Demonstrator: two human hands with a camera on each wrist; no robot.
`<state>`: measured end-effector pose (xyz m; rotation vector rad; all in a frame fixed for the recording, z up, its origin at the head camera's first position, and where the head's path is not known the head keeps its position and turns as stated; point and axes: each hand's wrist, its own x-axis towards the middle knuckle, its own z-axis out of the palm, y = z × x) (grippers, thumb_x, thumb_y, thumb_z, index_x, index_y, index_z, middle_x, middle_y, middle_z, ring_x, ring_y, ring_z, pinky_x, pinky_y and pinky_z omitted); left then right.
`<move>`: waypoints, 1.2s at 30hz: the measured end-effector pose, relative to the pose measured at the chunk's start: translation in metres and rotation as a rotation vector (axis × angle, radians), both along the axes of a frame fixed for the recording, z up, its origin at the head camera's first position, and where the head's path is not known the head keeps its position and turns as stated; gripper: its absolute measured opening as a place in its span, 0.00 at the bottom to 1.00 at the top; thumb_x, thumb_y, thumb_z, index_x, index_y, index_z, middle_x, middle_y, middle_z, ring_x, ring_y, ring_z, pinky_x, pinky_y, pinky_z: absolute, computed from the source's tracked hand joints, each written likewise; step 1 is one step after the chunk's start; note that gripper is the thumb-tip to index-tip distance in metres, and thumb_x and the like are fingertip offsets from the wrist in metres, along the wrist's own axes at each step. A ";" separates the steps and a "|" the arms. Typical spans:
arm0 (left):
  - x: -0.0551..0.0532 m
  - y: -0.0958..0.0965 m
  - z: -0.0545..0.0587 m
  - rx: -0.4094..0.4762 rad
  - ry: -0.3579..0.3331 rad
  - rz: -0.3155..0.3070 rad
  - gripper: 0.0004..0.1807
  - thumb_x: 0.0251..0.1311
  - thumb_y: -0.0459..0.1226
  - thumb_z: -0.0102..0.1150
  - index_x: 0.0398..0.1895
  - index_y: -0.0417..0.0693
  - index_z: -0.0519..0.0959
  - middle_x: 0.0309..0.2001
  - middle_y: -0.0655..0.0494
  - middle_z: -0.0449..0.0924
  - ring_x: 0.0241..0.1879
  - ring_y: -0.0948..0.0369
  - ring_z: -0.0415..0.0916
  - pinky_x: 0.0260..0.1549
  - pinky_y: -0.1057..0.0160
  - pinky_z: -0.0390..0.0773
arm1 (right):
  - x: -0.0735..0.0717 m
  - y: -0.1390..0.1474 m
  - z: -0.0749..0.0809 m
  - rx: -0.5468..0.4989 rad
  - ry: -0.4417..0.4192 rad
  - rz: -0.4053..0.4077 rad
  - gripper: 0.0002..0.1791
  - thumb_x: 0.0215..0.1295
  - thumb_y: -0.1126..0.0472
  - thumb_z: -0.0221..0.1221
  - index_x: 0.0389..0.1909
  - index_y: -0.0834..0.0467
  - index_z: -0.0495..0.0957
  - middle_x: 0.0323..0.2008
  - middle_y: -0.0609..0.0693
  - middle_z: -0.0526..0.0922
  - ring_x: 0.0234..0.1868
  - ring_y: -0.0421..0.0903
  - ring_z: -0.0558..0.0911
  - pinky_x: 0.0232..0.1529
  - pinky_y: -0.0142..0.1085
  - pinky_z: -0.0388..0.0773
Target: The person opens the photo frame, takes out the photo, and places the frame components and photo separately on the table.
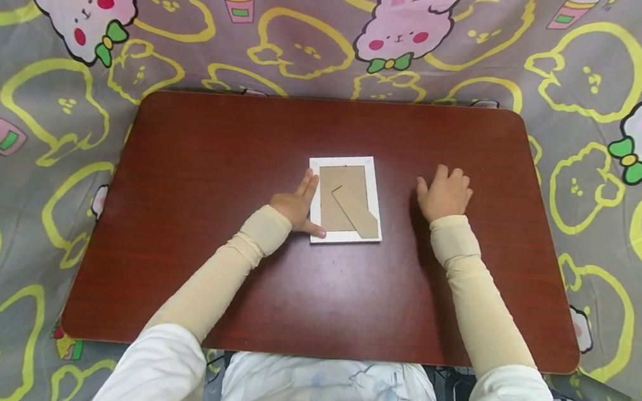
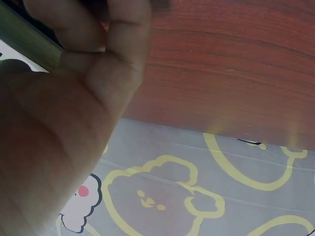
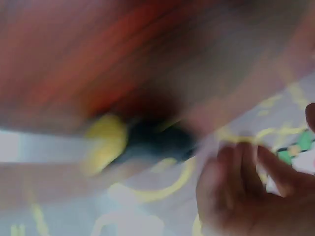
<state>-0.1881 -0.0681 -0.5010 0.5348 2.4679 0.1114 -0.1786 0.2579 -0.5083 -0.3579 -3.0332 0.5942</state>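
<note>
A white photo frame (image 1: 375, 199) lies back side up in the middle of the table, its brown backing board (image 1: 328, 207) and folded stand leg (image 1: 361, 218) showing. My left hand (image 1: 295, 208) rests against its left side, fingers stretched along the edge and thumb on the near left corner. In the left wrist view, the left hand (image 2: 93, 88) partly covers the frame's edge (image 2: 29, 39). To the right of the frame, my right hand (image 1: 445, 195) is over the table with loosely bent fingers and nothing in it. The right hand (image 3: 246, 191) looks blurred in the right wrist view.
The reddish-brown table (image 1: 205, 152) has rounded corners. Grey cloth (image 1: 306, 46) printed with yellow outlines and rabbits hangs behind and beside it. A blurred dark and yellow shape (image 3: 142, 142) crosses the right wrist view. My lap is at the near edge.
</note>
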 end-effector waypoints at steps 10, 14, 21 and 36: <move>0.002 -0.003 -0.004 0.034 -0.008 0.026 0.79 0.41 0.73 0.67 0.80 0.48 0.25 0.79 0.50 0.17 0.39 0.49 0.81 0.29 0.55 0.77 | 0.029 -0.071 -0.004 -0.335 -0.371 0.255 0.44 0.66 0.38 0.61 0.69 0.66 0.63 0.58 0.70 0.76 0.59 0.67 0.75 0.59 0.57 0.70; 0.003 -0.005 -0.007 0.073 0.000 0.033 0.79 0.42 0.72 0.68 0.81 0.48 0.26 0.80 0.50 0.18 0.39 0.48 0.81 0.29 0.55 0.77 | 0.033 -0.076 -0.008 -0.357 -0.321 0.247 0.33 0.67 0.46 0.64 0.60 0.66 0.68 0.47 0.65 0.80 0.51 0.64 0.79 0.53 0.56 0.73; 0.003 -0.008 -0.010 0.128 -0.004 0.051 0.78 0.43 0.70 0.69 0.81 0.48 0.27 0.79 0.52 0.18 0.39 0.48 0.80 0.33 0.54 0.78 | 0.036 -0.076 -0.011 -0.394 -0.270 0.259 0.29 0.69 0.50 0.63 0.58 0.68 0.68 0.50 0.67 0.77 0.53 0.63 0.76 0.56 0.56 0.71; 0.017 -0.002 0.004 0.278 0.042 0.072 0.65 0.53 0.57 0.73 0.83 0.47 0.40 0.81 0.42 0.34 0.71 0.40 0.60 0.59 0.43 0.72 | 0.040 -0.079 0.002 -0.696 -0.205 0.138 0.40 0.62 0.57 0.67 0.70 0.65 0.60 0.43 0.62 0.76 0.41 0.54 0.76 0.44 0.45 0.74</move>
